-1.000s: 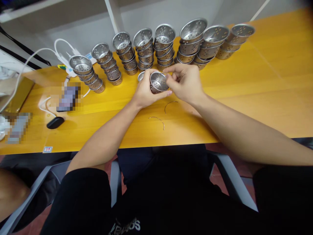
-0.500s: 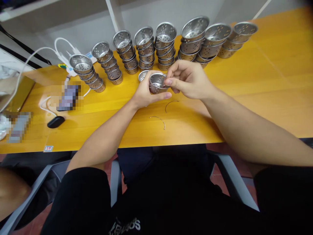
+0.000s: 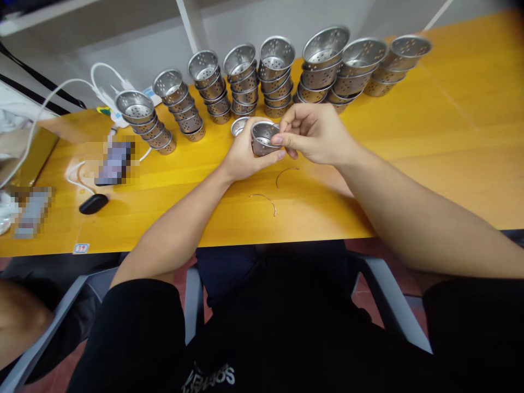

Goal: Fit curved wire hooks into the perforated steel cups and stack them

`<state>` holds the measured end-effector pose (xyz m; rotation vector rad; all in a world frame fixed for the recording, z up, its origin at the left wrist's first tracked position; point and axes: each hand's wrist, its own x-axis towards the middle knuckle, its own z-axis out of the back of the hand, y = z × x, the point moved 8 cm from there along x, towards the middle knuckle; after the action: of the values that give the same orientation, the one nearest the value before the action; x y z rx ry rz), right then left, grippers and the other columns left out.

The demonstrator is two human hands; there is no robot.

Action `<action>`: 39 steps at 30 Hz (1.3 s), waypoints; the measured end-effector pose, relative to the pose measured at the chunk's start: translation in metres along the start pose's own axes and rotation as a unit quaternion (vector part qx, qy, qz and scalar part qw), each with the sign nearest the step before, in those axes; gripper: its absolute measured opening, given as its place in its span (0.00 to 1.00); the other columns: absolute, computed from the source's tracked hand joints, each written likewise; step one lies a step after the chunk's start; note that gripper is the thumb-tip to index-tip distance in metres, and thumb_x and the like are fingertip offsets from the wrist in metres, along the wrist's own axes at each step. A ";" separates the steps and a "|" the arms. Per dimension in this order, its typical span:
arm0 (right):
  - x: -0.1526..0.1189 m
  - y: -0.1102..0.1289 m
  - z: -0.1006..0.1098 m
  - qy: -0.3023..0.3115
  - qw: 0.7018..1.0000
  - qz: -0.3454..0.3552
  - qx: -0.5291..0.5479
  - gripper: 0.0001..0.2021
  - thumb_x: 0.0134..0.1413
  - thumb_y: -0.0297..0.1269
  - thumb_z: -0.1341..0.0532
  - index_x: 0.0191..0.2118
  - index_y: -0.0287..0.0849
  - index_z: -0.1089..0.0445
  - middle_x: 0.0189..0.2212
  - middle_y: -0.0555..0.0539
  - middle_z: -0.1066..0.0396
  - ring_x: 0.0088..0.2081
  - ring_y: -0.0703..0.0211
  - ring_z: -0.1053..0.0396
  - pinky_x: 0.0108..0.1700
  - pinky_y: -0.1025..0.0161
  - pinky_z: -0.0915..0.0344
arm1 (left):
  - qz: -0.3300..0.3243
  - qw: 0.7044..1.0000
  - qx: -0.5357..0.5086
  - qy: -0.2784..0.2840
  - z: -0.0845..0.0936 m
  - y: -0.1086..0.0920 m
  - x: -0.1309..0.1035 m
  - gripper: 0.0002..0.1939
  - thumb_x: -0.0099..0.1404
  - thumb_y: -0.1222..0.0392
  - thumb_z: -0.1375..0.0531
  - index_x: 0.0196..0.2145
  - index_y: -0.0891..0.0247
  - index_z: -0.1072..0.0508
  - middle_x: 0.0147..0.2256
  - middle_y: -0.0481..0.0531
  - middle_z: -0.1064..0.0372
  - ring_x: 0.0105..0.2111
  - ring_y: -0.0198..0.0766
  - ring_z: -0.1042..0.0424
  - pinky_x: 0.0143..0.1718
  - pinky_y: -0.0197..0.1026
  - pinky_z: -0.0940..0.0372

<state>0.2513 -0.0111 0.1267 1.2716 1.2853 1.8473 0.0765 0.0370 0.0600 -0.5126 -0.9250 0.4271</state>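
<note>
My left hand (image 3: 241, 157) is wrapped round a small perforated metal cup (image 3: 261, 145), thumb across its near side, with the cup's opening tilted up toward me. At the cup's right rim, the thumb and fingers of my right hand (image 3: 313, 134) are pinched together on what looks like a thin metal wire; most of it is hidden by the fingers. Below the hands, two thin curved wires, a nearer one (image 3: 270, 201) and a farther one (image 3: 281, 176), lie on the table. Another metal cup (image 3: 239, 126) stands just behind my left hand, partly covered by it.
Several stacks of perforated metal cups (image 3: 245, 84) line the back of the wooden table (image 3: 409, 174). To the left lie a blurred-out phone (image 3: 115, 162), a black oval device (image 3: 94, 203) and white cables (image 3: 88, 82). A person's bare limb shows at the lower left.
My right thumb and fingers have shifted slightly left and down at the cup's rim, and the cup has turned a little in my left hand. The wires on the table have not moved.
</note>
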 end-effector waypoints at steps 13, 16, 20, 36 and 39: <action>-0.010 0.013 0.018 -0.117 0.969 0.095 -0.197 0.21 0.72 0.71 0.16 0.49 0.61 0.11 0.49 0.42 0.12 0.47 0.36 0.17 0.47 0.37 0.12 | 0.114 0.994 0.003 -0.001 0.006 0.019 -0.004 0.55 0.70 0.12 0.23 0.76 0.49 0.32 0.69 0.56 0.20 0.73 0.61 0.14 0.80 0.68 0.19; -0.009 0.015 0.016 -0.090 0.957 0.111 -0.253 0.15 0.73 0.63 0.17 0.47 0.60 0.10 0.52 0.39 0.12 0.53 0.30 0.15 0.50 0.33 0.11 | 0.089 0.996 -0.006 -0.019 0.010 0.021 -0.004 0.53 0.73 0.12 0.26 0.76 0.49 0.33 0.69 0.57 0.20 0.72 0.59 0.13 0.80 0.66 0.18; -0.008 0.011 0.011 -0.060 0.949 0.128 -0.280 0.08 0.70 0.52 0.18 0.48 0.60 0.09 0.56 0.39 0.12 0.55 0.30 0.15 0.53 0.34 0.11 | 0.042 0.999 0.005 -0.033 0.011 0.021 -0.005 0.50 0.78 0.14 0.29 0.79 0.47 0.37 0.69 0.57 0.21 0.70 0.56 0.13 0.81 0.65 0.19; -0.008 -0.006 -0.001 -0.009 0.952 0.086 -0.293 0.12 0.70 0.46 0.21 0.56 0.64 0.07 0.67 0.43 0.13 0.75 0.22 0.21 0.81 0.15 0.23 | 0.024 0.998 0.052 -0.038 0.009 0.014 -0.003 0.53 0.77 0.11 0.30 0.80 0.47 0.39 0.68 0.56 0.21 0.69 0.54 0.12 0.78 0.66 0.17; -0.008 -0.002 0.000 -0.029 0.959 0.072 -0.272 0.12 0.67 0.47 0.19 0.54 0.65 0.07 0.65 0.42 0.13 0.75 0.19 0.22 0.78 0.16 0.20 | 0.088 0.994 0.064 -0.031 0.014 0.011 -0.003 0.53 0.75 0.14 0.25 0.78 0.46 0.35 0.69 0.56 0.20 0.72 0.59 0.12 0.80 0.68 0.16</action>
<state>0.2541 -0.0171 0.1218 1.1184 0.5926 2.0540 0.0616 0.0478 0.0590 -0.4679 -0.9085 0.6605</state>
